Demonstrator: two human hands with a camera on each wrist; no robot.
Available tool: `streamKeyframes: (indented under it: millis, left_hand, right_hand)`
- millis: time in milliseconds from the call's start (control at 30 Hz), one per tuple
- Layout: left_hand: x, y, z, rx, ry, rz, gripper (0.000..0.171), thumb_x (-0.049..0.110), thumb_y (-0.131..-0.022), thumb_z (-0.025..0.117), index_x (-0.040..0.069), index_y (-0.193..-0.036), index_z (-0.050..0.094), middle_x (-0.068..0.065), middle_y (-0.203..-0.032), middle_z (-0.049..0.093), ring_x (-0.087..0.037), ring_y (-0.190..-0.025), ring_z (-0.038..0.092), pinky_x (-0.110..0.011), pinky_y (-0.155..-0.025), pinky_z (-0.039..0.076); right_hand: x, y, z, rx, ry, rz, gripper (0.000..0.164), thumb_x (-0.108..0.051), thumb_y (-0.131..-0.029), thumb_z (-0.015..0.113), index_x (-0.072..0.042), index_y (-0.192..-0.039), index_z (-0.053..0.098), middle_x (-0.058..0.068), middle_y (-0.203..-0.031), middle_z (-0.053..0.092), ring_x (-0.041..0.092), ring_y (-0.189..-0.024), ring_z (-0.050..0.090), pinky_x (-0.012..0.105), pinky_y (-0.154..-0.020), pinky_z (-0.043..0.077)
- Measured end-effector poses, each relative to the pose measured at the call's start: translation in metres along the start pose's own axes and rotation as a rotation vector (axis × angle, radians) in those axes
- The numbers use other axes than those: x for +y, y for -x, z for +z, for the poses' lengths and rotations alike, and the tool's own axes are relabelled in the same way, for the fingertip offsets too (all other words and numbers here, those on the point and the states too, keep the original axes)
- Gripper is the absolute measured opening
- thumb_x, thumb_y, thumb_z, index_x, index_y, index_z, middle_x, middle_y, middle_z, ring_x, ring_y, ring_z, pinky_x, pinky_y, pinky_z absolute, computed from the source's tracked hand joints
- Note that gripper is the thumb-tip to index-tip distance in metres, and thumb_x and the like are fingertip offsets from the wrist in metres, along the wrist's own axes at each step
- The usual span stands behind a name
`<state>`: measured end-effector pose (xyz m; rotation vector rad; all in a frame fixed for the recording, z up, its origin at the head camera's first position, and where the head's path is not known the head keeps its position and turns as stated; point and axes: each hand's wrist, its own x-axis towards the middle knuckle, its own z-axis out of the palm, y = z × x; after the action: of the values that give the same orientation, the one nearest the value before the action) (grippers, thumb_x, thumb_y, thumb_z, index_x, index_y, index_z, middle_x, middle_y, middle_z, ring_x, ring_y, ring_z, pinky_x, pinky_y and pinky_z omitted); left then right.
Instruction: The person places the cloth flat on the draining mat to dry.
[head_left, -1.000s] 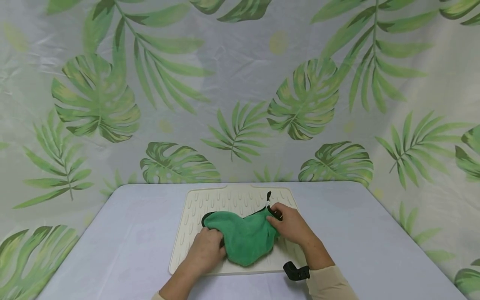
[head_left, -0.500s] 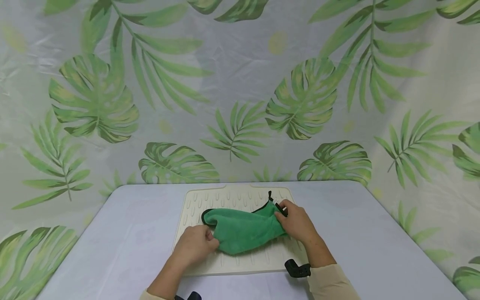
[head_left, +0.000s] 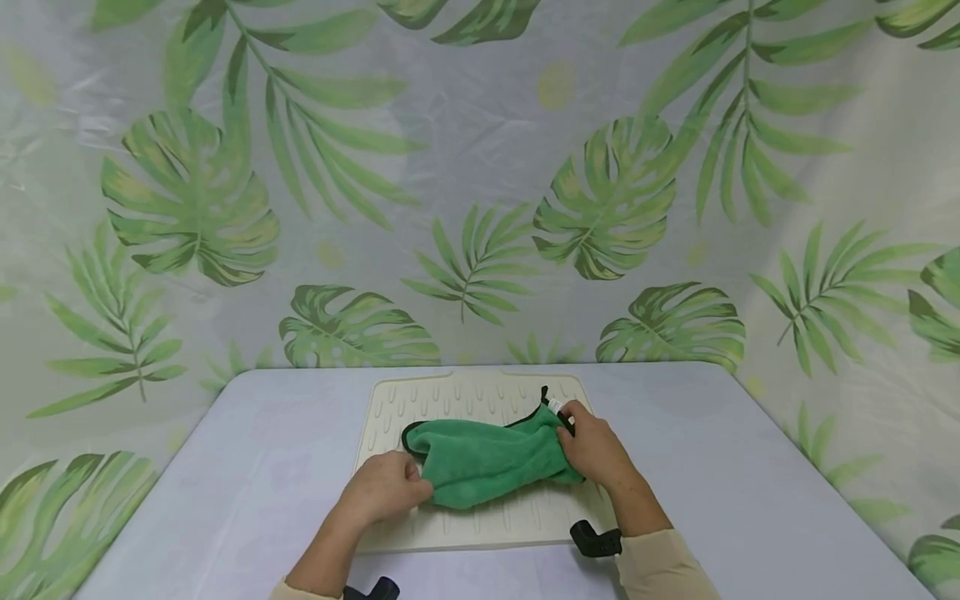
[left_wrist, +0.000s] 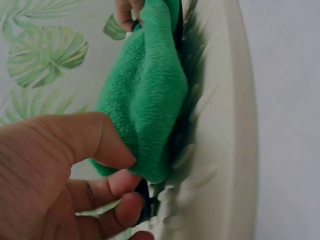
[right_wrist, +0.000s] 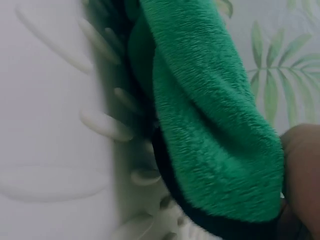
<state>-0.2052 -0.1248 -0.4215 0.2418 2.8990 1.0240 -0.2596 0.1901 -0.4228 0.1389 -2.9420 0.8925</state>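
Observation:
A green plush cloth (head_left: pixel 487 460) with dark edging is stretched sideways over a cream ridged mat (head_left: pixel 517 523). At its left end, my left hand (head_left: pixel 384 487) pinches the folded edge; in the left wrist view thumb and index finger meet on the cloth (left_wrist: pixel 150 90). My right hand (head_left: pixel 597 443) grips the opposite end, beside a white tag (head_left: pixel 555 406) and a dark loop (head_left: pixel 544 392). From the right wrist, the dark-edged cloth (right_wrist: pixel 215 125) shows folded close over the ridges, and it hides most of the right fingers.
Under the mat lies a white-covered table (head_left: pixel 285 442). A leaf-patterned curtain (head_left: pixel 480 167) hangs right behind the table's far edge. Black wrist mounts (head_left: pixel 595 539) sit on both forearms near the front edge.
The cloth's sagging near part has been drawn out into a long, flatter fold. My left hand moved left and turned, now pinching the left edge; my right hand shifted slightly right.

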Motion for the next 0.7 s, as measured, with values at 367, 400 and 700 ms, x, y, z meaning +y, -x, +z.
streamKeyframes:
  millis: [367,400,700]
  left_hand:
    - [0.001,-0.007,0.017,-0.010,0.124,0.074,0.012,0.009,-0.091,0.065,0.009,-0.103,0.062,0.000,-0.073,0.057,-0.013,-0.064,0.050,-0.028,-0.054,0.040]
    - [0.002,-0.007,0.018,0.002,0.104,0.082,0.012,0.011,-0.092,0.066,0.009,-0.103,0.063,-0.001,-0.077,0.061,-0.014,-0.068,0.053,-0.029,-0.057,0.043]
    - [0.003,-0.006,0.019,0.008,0.041,0.112,0.033,0.002,-0.080,0.070,0.006,-0.112,0.066,-0.015,-0.125,0.069,-0.040,-0.126,0.062,-0.059,-0.107,0.049]
  right_hand:
    - [-0.001,0.000,-0.001,-0.005,-0.100,-0.017,0.031,-0.014,-0.098,0.057,-0.007,-0.128,0.052,0.016,-0.095,0.068,0.021,-0.071,0.054,0.032,-0.062,0.041]
    - [-0.001,-0.001,-0.001,-0.008,-0.106,-0.019,0.035,-0.014,-0.098,0.056,-0.009,-0.132,0.050,0.018,-0.097,0.068,0.021,-0.070,0.054,0.033,-0.062,0.042]
    - [-0.002,-0.002,0.004,-0.091,-0.126,-0.091,0.050,0.002,-0.096,0.044,-0.024,-0.133,0.065,0.019,-0.146,0.058,0.031,-0.108,0.064,0.045,-0.085,0.051]
